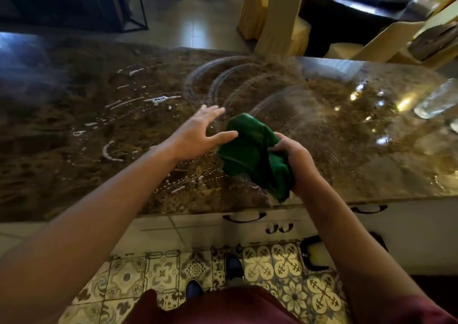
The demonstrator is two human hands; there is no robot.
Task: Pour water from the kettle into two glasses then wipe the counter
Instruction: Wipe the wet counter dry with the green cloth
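Head view, looking down over the brown stone bench [74, 175]. Your right hand [296, 161], at centre frame, clenches a bunched green cloth [252, 150]; the cloth hangs from the fist just above the near edge of the bench, its lower corner reaching past that edge. Your left hand [198, 135], just left of the cloth, is released, fingers spread and straight, the thumb touching or nearly touching the cloth's left side. Curved wet streaks [223, 81] arc across the bench above the hands, and white foamy smears and droplets [158, 99] lie in the left half of the frame. One glass [437, 99], blurred, stands on the bench at the right edge of the frame, well apart from both hands. Below the bench, white drawer fronts with dark handles [244, 217] and a patterned tile floor [285, 261] fill the lower frame.
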